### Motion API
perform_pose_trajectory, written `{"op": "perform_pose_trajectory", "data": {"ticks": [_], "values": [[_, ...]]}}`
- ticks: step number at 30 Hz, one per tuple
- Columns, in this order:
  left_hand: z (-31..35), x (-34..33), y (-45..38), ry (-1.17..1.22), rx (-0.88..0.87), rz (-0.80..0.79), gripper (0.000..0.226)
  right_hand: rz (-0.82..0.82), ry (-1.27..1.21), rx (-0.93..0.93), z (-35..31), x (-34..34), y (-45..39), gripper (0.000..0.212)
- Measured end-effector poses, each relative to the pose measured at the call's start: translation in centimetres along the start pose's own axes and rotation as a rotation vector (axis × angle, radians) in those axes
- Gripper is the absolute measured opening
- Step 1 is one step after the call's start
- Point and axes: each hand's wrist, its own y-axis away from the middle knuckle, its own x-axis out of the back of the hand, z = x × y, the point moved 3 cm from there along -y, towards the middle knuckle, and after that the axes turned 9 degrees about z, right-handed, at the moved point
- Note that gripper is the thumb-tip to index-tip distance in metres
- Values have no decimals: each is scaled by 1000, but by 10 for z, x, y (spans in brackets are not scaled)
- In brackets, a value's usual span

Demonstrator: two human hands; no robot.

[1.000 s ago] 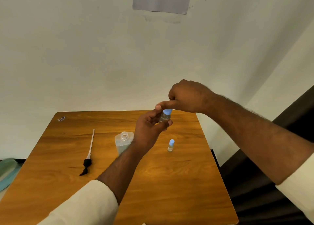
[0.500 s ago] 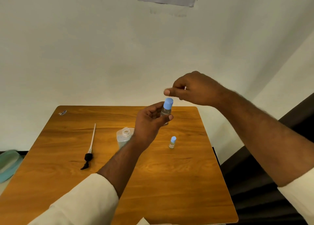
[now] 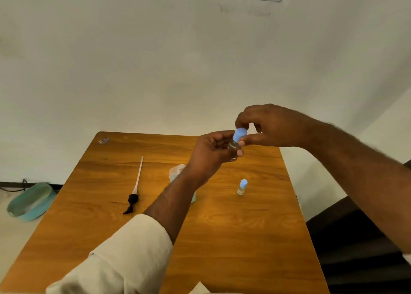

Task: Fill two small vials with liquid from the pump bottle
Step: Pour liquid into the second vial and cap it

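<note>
A wooden worktop (image 3: 222,238) stands against a pale wall. Above its far right part, the left hand (image 3: 211,155) grips a small vial (image 3: 234,146), fingers curled round the glass. The right hand (image 3: 266,127) pinches the vial's blue cap (image 3: 240,134) between thumb and fingertips. A second capped vial (image 3: 242,187) stands upright towards the right edge. The open bottle (image 3: 176,171) sits mid-worktop, partly behind the left forearm. The pump (image 3: 134,189) lies flat towards the left edge.

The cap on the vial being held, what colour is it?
Light blue; the cap shows clearly in the head view.
</note>
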Motion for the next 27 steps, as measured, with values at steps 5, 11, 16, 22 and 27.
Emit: {"op": "perform_pose_trajectory", "data": {"ticks": [5, 11, 16, 22, 27], "values": [[-10, -2, -2, 23, 49, 73, 37, 253, 328, -51, 2, -17, 2, 67], [-25, -7, -5, -44, 85, -75, 40, 119, 234, 268, 16, -26, 3, 47], [-53, -13, -4, -210, 96, -106, 25, 110, 248, 296, 26, -60, 15, 42], [-112, -29, 9, -249, 85, 67, 29, 222, 245, -124, 34, -111, 44, 43], [-162, -43, 18, -206, 198, 149, 29, 112, 196, -381, 56, -152, 69, 39]]}}
